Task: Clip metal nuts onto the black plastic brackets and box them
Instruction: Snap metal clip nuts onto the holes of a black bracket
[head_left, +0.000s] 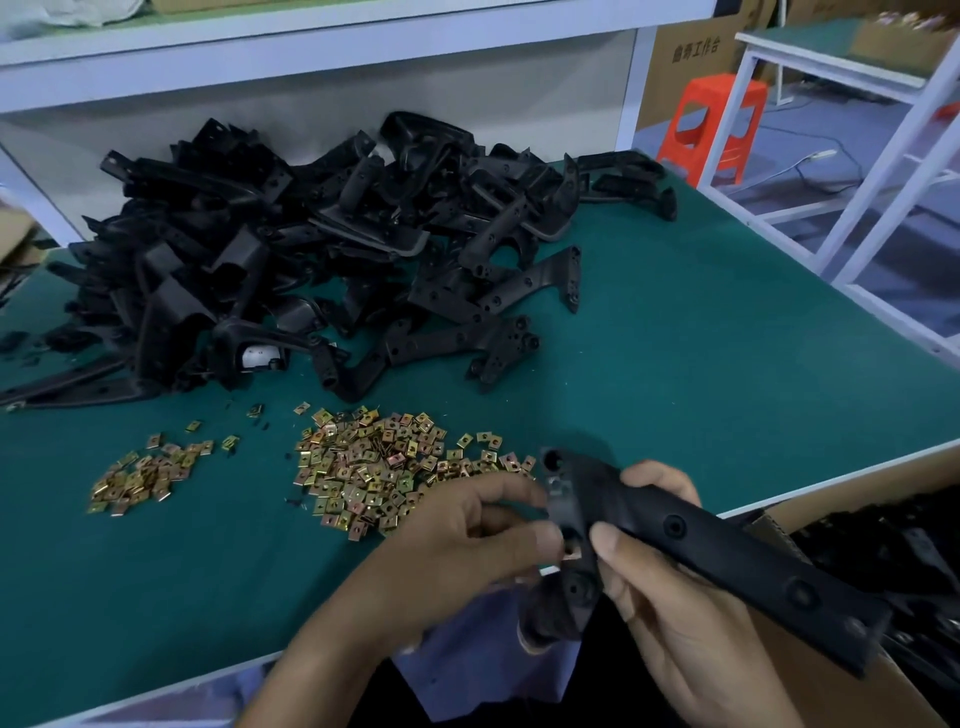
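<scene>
While our right hand (670, 613) grips the black bracket (727, 551) above the counter (701, 338) edge, our left hand (457, 540) pinches a metal nut (571, 556) against it, near the nut pile (374, 467)

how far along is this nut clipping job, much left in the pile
Done: some finished brackets already lie in the cardboard box at the right. In hand: the right hand grips one bracket while the left hand pinches what looks like a nut against its end. Left: a big heap of brackets on the green table and two nut piles, so most seems to remain.
</scene>
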